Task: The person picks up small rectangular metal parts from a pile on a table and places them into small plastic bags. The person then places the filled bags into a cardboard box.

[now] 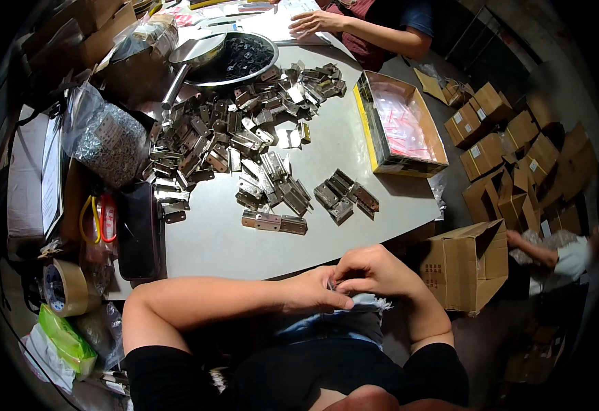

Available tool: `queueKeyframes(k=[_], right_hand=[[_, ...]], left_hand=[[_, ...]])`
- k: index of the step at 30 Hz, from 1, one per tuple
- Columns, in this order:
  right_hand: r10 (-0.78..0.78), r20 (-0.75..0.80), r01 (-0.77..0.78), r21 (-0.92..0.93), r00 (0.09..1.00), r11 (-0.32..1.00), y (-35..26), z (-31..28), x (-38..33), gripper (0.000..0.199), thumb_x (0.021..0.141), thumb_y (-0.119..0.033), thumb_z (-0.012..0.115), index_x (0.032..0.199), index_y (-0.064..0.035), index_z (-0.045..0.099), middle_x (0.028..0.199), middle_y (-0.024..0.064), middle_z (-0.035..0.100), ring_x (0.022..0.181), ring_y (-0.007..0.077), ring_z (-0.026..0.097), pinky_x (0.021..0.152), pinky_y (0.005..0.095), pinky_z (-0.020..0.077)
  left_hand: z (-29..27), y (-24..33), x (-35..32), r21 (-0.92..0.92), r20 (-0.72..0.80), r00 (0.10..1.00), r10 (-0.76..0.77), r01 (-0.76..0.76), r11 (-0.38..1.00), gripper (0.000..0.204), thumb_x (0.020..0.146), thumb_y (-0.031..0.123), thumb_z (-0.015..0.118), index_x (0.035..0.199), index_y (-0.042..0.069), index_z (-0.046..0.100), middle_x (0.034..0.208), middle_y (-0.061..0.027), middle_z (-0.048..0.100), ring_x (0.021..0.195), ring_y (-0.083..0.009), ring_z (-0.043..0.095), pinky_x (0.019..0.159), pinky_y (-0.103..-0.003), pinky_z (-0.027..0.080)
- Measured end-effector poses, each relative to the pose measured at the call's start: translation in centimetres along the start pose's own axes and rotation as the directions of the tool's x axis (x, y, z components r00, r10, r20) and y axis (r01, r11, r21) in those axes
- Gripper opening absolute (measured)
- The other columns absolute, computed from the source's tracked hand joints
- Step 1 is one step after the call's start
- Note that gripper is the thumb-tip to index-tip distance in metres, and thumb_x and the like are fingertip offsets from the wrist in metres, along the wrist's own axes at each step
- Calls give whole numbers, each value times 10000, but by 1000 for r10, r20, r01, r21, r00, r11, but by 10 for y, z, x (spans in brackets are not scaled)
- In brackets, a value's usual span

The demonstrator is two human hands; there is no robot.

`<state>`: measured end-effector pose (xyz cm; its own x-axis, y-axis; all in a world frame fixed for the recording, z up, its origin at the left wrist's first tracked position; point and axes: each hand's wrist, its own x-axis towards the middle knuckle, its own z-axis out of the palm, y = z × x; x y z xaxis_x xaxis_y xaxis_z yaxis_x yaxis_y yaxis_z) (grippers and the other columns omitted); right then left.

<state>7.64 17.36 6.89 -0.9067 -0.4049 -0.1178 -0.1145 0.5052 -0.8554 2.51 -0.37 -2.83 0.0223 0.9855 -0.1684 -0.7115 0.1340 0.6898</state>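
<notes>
A small clear plastic bag (366, 301) is being pinched between the left hand (311, 291) and the right hand (373, 269), both clenched on it just below the worktop (354, 147) edge, over the lap. Judging by the large pile of flat, shiny metal hinges (245, 147) lying loose and unpacked, most of the work is being left undone; a few hinges (344, 197) are being kept apart.

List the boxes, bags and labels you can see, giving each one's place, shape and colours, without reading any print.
Open tray box: table's right edge, oblong, yellow side, pink bags inside.
Brown carton: right of the hands, open flaps.
Small brown boxes: floor at right, white labels.
Clear bag: table's left, bulging, grey contents.
Green packet: lower left.
</notes>
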Motion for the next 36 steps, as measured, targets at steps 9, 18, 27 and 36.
queueKeyframes(k=[9, 18, 27, 36], right_hand=[[-210, -615, -230, -557, 760, 798, 36, 1, 49, 256, 760, -110, 755, 921, -7, 585, 850, 114, 592, 664, 228, 597, 608, 331, 493], [267, -568, -157, 235, 779, 959, 42, 3, 5, 312, 716, 73, 731, 988, 4, 595, 1123, 90, 632, 855, 94, 610, 755, 254, 520], [148, -593, 1, 243, 792, 970, 54, -3, 1, 288, 715, 45, 756, 954, -17, 608, 1128, 90, 609, 868, 122, 607, 756, 247, 511], [306, -530, 17, 519, 791, 855, 57, -6, 6, 326, 759, 23, 745, 1047, -29, 602, 924, 34, 625, 823, 105, 601, 739, 258, 510]], left_hand=[[6, 12, -4, 38, -33, 994, -101, 102, 994, 473, 827, 115, 767, 1208, 81, 488, 861, 17, 552, 713, -45, 511, 547, -166, 386], [5, 9, -4, 103, -70, 993, -97, 104, 989, 478, 826, 128, 769, 1208, 81, 485, 857, 12, 554, 677, -50, 501, 526, -175, 370], [2, 9, -2, 106, -75, 993, -89, 96, 990, 485, 818, 140, 779, 1203, 82, 490, 852, 10, 559, 692, -58, 516, 543, -183, 383], [0, 9, -2, 103, -72, 993, -90, 97, 990, 471, 819, 138, 776, 1192, 86, 493, 835, 15, 553, 682, -56, 507, 537, -185, 378]])
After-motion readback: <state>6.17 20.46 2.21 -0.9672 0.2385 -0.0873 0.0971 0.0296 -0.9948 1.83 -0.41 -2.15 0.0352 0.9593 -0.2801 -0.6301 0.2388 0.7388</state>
